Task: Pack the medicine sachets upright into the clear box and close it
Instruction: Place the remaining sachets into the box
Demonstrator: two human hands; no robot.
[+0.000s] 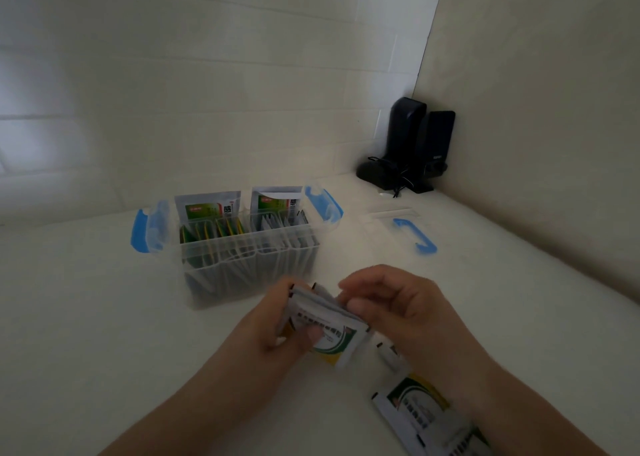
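Left hand: the left hand (277,331) is near the middle of the view, above the counter (86,299); its fingers curl around a small bundle of sachets (325,327), with the thumb lying on the front sachet.
Right hand: the right hand (391,303) is just to the right of the left one; its thumb and fingers pinch the upper right edge of the same bundle.
Held sachets: white packets with a green and yellow print, tilted, between both hands; how many they are I cannot tell because of blur.
Clear box: the clear box (249,258) stands on the counter farther away and a little to the left of the hands, apart from them. It is open, and its two blue side latches (149,230) are folded outward.
Sachets in box: green-yellow packets (211,230) stand upright in the left part, white ones (277,223) in the right part; two larger pouches (207,206) rise at the far wall.
Lid: the clear lid with a blue handle (414,235) lies flat on the counter, to the right of the box and not touching it.
Loose sachets: more sachets (426,417) lie on the counter at the near right, partly under the right forearm.
Far corner: dark speakers (415,143) stand against the wall.
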